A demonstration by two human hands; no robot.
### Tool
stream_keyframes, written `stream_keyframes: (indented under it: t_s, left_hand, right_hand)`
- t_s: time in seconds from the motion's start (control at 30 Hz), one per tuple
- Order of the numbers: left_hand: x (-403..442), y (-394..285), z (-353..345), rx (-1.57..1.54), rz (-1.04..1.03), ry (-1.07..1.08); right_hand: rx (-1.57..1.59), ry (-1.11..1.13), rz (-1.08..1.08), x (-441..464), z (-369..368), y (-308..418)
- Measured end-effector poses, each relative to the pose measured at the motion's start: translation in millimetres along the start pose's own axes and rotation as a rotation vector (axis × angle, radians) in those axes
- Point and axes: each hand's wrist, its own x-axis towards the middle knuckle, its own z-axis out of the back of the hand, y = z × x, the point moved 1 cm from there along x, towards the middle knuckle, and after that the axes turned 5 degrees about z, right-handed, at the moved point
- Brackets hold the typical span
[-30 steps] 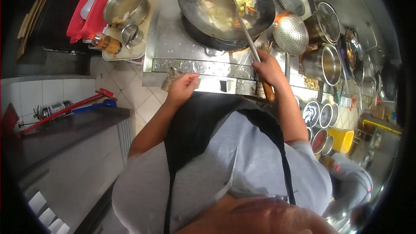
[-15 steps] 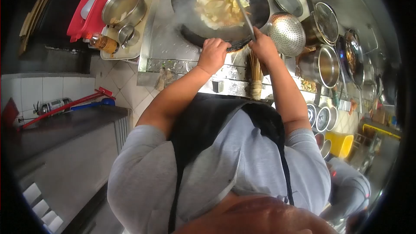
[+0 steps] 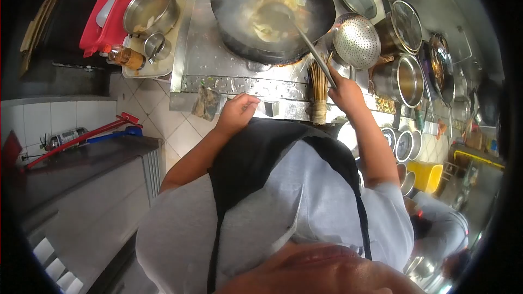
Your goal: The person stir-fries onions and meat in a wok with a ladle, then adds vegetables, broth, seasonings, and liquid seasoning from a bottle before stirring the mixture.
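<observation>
My right hand [image 3: 346, 93] is closed round the end of the long metal handle of a ladle [image 3: 317, 54]. The ladle's bowl rests among the food [image 3: 268, 34] in a black wok [image 3: 229, 28], where pale pieces sit in steam. At the front edge of the stove is my left hand [image 3: 238, 112], off the wok, its fingers curled together with nothing visible in them. It lies beside a small square metal fitting [image 3: 271, 109] and a dirty cloth [image 3: 206, 103]. A bundled bamboo brush [image 3: 320, 95] stands between the hands, nearer the right one.
A perforated strainer [image 3: 357, 41] lies right of the wok, near metal pots [image 3: 409, 81]. On the left, a tray [image 3: 133, 71] bears a large pot [image 3: 150, 11], a small metal cup [image 3: 157, 47] and a bottle [image 3: 125, 56]. Another person [image 3: 438, 226] is at lower right.
My left hand has let go of the wok rim and come down and left to the stove's front edge. My right hand has drawn lower, with the ladle's bowl now lower in the food.
</observation>
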Motion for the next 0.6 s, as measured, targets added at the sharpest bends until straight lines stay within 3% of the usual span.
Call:
stream_keyframes:
  t_s: [0.03, 0.13, 0.27, 0.4, 0.47, 0.57, 0.6]
  left_hand:
    - [-3.7, 2.1, 0.2, -0.039, 0.080, 0.066]
    - [-11.2, 21.7, -1.0, -0.164, 0.061, 0.084]
    - [-21.3, 34.0, 3.5, -0.083, 0.045, 0.024]
    - [-31.4, 40.2, 7.9, -0.142, 0.160, 0.093]
    - [-33.6, 41.3, 12.7, -0.113, 0.191, 0.167]
    - [-39.7, 39.5, 20.8, -0.114, 0.062, 0.026]
    - [-42.9, 46.6, 21.4, -0.067, 0.049, -0.009]
  right_hand:
    - [-0.002, 0.027, -0.069, 12.0, -7.9, 4.5]
    - [0.163, -0.029, -0.003, 13.8, -3.3, 10.7]
    - [0.275, 0.019, -0.080, 23.4, 11.0, 0.8]
    - [0.083, -0.096, -0.058, 64.0, -13.9, 16.9]
    - [0.172, -0.094, 0.000, 65.6, -7.7, 23.0]
    - [0.210, -0.164, 0.014, 52.4, -5.5, 41.1]
    - [0.214, -0.193, -0.094, 48.9, -8.3, 47.3]
